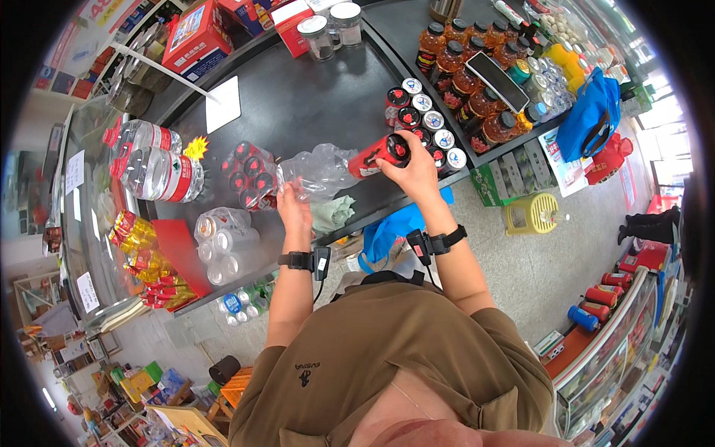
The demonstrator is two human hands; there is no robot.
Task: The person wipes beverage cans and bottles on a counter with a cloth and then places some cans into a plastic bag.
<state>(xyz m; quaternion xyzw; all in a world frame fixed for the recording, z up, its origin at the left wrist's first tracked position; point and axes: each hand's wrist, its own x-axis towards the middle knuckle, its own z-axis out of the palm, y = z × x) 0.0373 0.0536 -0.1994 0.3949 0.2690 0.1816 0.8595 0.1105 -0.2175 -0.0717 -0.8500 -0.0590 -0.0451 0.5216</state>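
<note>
My right hand (416, 170) grips a red can (373, 158), tilted on its side, with its dark lid end towards the hand. The can's other end meets the clear, crumpled plastic wrap (323, 167). My left hand (295, 209) pinches the near left edge of that wrap. Beside the left hand, several red cans (248, 173) stand bundled in clear plastic. Just right of my right hand, loose cans with red-and-black tops (409, 117) and silver-topped cans (433, 120) stand in rows. A pale green cloth (333, 214) lies below the wrap.
Large water bottles (162, 173) lie at the left, near wrapped pale cans (226, 240) and a red box panel (177, 251). Glass jars (317, 38) stand at the far edge. Amber drink bottles (480, 106) carry a phone (497, 82) at the right. A yellow stool (532, 213) stands on the floor.
</note>
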